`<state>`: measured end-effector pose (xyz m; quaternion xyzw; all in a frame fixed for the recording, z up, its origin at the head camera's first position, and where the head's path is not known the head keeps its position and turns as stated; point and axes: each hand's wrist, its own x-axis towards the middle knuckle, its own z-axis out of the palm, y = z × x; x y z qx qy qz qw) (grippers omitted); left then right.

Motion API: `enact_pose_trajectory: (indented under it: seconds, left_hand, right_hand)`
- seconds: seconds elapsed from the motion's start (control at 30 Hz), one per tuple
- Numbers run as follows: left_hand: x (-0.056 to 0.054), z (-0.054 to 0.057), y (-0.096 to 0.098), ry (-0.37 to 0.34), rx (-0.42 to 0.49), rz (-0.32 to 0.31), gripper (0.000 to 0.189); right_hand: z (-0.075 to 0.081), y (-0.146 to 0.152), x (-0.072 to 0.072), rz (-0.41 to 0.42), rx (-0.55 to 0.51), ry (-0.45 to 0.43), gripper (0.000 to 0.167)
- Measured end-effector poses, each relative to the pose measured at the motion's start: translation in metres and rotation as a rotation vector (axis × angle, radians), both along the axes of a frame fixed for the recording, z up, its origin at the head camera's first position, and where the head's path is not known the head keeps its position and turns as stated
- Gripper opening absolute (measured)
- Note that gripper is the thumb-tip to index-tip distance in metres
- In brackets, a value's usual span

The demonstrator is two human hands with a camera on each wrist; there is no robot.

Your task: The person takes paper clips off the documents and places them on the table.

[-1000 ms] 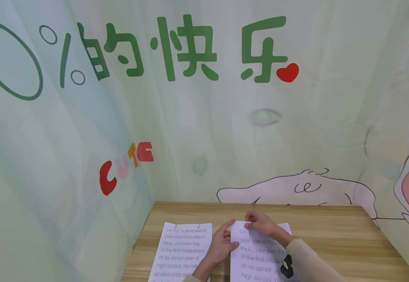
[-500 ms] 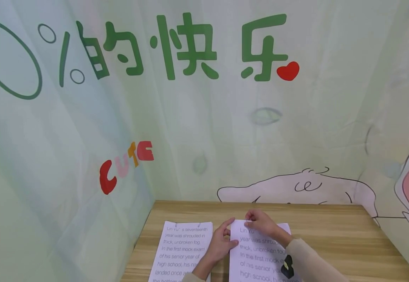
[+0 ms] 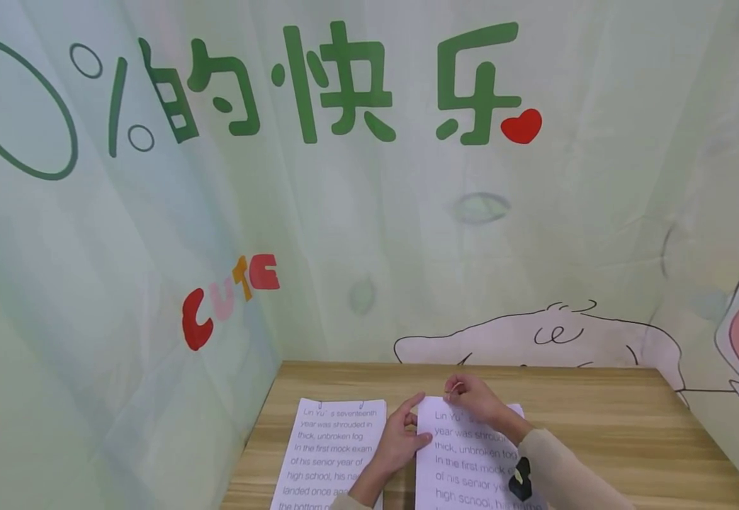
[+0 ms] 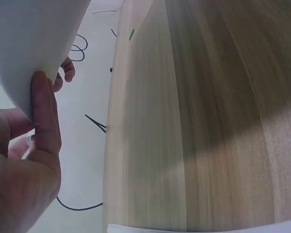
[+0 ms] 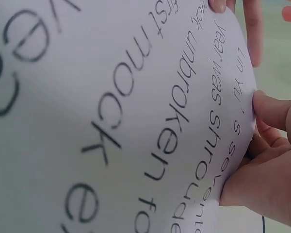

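A stack of printed paper (image 3: 465,482) with large English text is raised off the table, its top edge away from me. My left hand (image 3: 399,440) pinches its upper left edge, thumb in front and fingers behind, as the left wrist view shows (image 4: 46,111). At the top edge my right hand (image 3: 476,402) has its fingers curled, thumb tip right at the paper's rim; in the right wrist view this hand (image 5: 269,155) grips the edge. A pale sliver shows between its fingertips; I cannot tell what it is.
To the left lies a second printed stack (image 3: 331,453) with two small rings (image 3: 361,405) through its top edge. A small green object (image 4: 132,34) lies near the far edge of the wooden table (image 3: 611,425). A printed curtain (image 3: 343,212) stands behind.
My right fingertips have shifted slightly up, from over the paper's top to its edge. The left hand keeps its hold, and the papers stay in nearly the same place.
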<state>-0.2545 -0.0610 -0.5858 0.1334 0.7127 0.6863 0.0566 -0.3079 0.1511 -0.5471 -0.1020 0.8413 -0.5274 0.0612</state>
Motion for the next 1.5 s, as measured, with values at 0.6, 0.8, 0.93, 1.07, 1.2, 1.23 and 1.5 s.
enact_pose_trajectory:
  seconds: [0.6,0.8,0.93,1.07,1.2,1.23,1.5]
  left_hand:
    - [0.001,-0.003,0.002,-0.017,-0.044,0.014,0.080]
    - [0.002,-0.003,-0.002,-0.009,-0.072,0.024,0.080]
    - [-0.001,-0.005,-0.005,0.001,-0.058,0.027,0.080]
    - [-0.003,-0.005,-0.008,0.004,-0.037,0.026,0.081]
    - [-0.002,-0.005,-0.010,-0.006,-0.046,0.029,0.082]
    - [-0.001,-0.006,-0.011,-0.014,-0.054,0.033,0.082]
    - [-0.003,-0.007,-0.013,-0.021,-0.053,0.030,0.081]
  right_hand:
    - [0.005,0.037,-0.008,-0.059,0.037,0.011,0.015]
    - [0.011,0.056,-0.007,-0.020,0.007,0.024,0.027]
    - [0.012,0.068,-0.006,-0.028,0.013,0.014,0.030]
    - [0.009,0.079,-0.006,-0.045,0.026,0.007,0.032]
    - [0.006,0.090,-0.007,-0.075,0.023,-0.006,0.031]
    - [0.005,0.092,-0.007,-0.077,0.027,-0.003,0.031]
    - [0.001,0.114,-0.005,-0.069,0.069,0.000,0.037]
